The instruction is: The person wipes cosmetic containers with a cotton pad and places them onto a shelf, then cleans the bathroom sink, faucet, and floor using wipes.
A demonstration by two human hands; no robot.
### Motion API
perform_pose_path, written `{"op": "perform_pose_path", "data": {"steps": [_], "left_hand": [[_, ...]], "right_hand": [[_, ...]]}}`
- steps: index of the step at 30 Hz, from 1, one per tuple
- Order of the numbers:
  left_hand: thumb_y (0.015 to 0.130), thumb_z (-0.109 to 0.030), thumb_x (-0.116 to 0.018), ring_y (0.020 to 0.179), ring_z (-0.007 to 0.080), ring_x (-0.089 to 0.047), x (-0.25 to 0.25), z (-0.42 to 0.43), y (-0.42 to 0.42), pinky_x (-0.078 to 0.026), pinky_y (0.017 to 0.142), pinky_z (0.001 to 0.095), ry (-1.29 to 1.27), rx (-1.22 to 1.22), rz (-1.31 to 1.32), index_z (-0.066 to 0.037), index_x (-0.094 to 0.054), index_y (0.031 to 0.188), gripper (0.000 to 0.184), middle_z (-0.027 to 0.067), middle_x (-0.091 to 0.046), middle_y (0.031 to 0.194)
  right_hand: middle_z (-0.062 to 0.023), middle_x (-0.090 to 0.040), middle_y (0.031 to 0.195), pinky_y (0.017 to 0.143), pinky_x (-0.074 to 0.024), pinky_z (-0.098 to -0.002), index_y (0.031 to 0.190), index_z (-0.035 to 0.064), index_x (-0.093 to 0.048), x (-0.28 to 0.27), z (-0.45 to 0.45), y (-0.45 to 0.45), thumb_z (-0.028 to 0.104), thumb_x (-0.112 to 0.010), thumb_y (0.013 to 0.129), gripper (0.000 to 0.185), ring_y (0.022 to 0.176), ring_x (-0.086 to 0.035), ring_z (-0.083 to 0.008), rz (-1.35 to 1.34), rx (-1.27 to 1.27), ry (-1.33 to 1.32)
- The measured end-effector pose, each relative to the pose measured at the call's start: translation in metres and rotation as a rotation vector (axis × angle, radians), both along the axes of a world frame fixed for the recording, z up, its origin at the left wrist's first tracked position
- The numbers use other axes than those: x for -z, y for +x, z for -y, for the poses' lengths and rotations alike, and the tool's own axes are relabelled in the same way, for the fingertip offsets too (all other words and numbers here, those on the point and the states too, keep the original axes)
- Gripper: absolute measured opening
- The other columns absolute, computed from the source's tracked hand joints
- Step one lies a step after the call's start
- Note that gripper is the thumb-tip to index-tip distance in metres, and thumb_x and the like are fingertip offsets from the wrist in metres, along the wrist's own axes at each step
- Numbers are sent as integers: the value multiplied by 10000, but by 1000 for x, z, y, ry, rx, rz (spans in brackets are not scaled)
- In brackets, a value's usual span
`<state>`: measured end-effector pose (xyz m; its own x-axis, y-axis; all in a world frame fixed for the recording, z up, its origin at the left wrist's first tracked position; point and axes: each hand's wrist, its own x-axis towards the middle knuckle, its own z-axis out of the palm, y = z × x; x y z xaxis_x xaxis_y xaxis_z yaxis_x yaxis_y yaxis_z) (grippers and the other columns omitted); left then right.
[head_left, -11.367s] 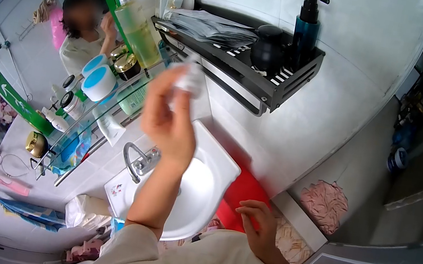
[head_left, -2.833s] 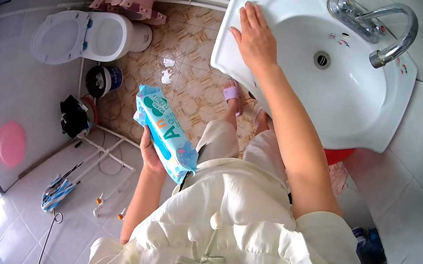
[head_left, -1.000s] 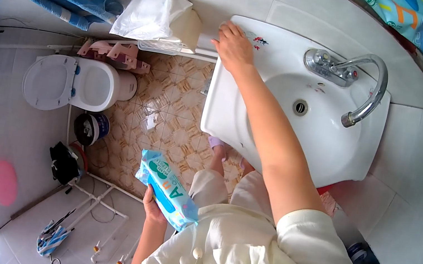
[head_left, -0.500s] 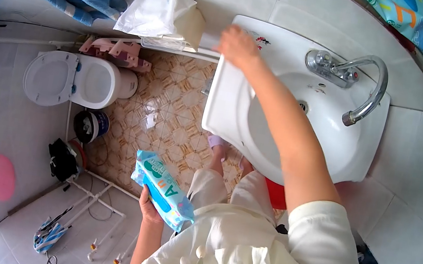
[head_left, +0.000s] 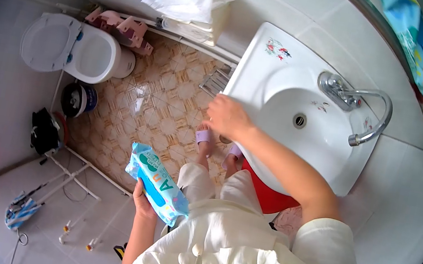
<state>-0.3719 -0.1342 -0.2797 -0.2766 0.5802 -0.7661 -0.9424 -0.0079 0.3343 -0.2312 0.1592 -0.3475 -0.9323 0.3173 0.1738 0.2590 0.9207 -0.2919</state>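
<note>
My left hand holds a blue-and-white pack of wet wipes in front of my body, its thumb on the pack's side. The pack is tilted, with a blue flap lid facing up. My right hand is at the left front rim of the white sink. Its fingers curl downward, and whatever they may hold is hidden beneath them. A chrome faucet with a curved spout stands on the sink's back edge. Flower decals mark the sink's back corner.
A white toilet with its lid raised stands at the far left, beside a bucket. A bag of white paper rests by the wall. A red basin sits under the sink. White pipes run at the lower left.
My right hand has moved from the sink's back left corner toward me, down to the front left rim. The pack stays in my left hand, and the view has shifted.
</note>
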Motion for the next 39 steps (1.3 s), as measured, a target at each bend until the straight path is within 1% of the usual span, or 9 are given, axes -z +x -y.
{"op": "perform_pose_path", "data": {"steps": [2, 6, 9, 17, 21, 25, 28, 33, 39], "left_hand": [[819, -407, -573, 986, 280, -574, -2, -2, -1, -476, 852, 437, -10, -25, 16, -87, -511, 1183, 489, 110, -584, 1121], [824, -399, -574, 985, 281, -577, 7, 4, -5, -473, 856, 440, -15, -79, 34, -91, -515, 1182, 475, 108, -587, 1117], [829, -388, -575, 976, 278, -582, 18, 15, -6, -475, 852, 440, -2, -131, 49, -93, -516, 1183, 465, 104, -593, 1108], [801, -387, -613, 986, 301, -577, 34, 22, -8, -454, 882, 460, 18, -223, 70, -62, -511, 1178, 508, 125, -594, 1107], [832, -382, -582, 953, 270, -597, 34, 16, -20, -492, 825, 426, 9, -197, 56, -75, -534, 1151, 445, 103, -608, 1085], [839, -382, -571, 954, 270, -596, 30, 7, -28, -491, 827, 431, 9, -95, 47, -72, -531, 1155, 445, 106, -608, 1085], [839, -383, -570, 942, 269, -601, 20, 2, -27, -495, 819, 430, -10, -72, 58, -66, -528, 1157, 451, 113, -608, 1079], [838, -400, -564, 921, 268, -606, 6, -5, -25, -504, 801, 418, -48, 37, 46, -61, -526, 1158, 468, 109, -612, 1062], [827, -407, -571, 962, 287, -582, 2, -8, -27, -476, 844, 439, -59, 107, 35, -75, -508, 1186, 493, 115, -591, 1101]], "right_hand": [[-157, -591, 874, 826, -457, -382, 749, 11, -667, -2, -42, -6, 418, -575, 778, 418, 878, -566, -300, 303, 196, -320], [-169, -586, 905, 762, -483, -401, 814, 10, -660, 29, -152, 0, 467, -525, 830, 477, 901, -565, -309, 213, 364, 216], [-151, -586, 908, 826, -448, -398, 813, 19, -642, 6, -140, -5, 419, -535, 836, 415, 922, -548, -305, 328, 486, -55], [-61, -557, 729, 924, -395, -348, 678, 60, -598, 11, 31, 26, 270, -639, 724, 219, 854, -536, -236, -28, -259, -89], [-12, -551, 702, 1032, -316, -328, 657, 90, -599, 15, 26, 42, 195, -578, 751, 142, 829, -543, -168, 109, -439, 64], [-44, -499, 695, 991, -371, -347, 621, 72, -524, 5, 24, 34, 115, -507, 680, 75, 800, -521, -211, -192, -379, -88], [-80, -544, 814, 826, -405, -372, 718, 57, -554, -8, -18, 38, 122, -552, 761, 78, 804, -508, -251, -200, -40, -76], [-152, -506, 1036, 858, -397, -426, 1016, 21, -527, -63, -123, 99, 53, -527, 762, 256, 993, -480, -314, -143, 1065, 261], [-82, -629, 839, 765, -453, -364, 904, 80, -599, -64, -149, 166, 50, -509, 766, 167, 866, -568, -265, 134, 1328, 434]]}}
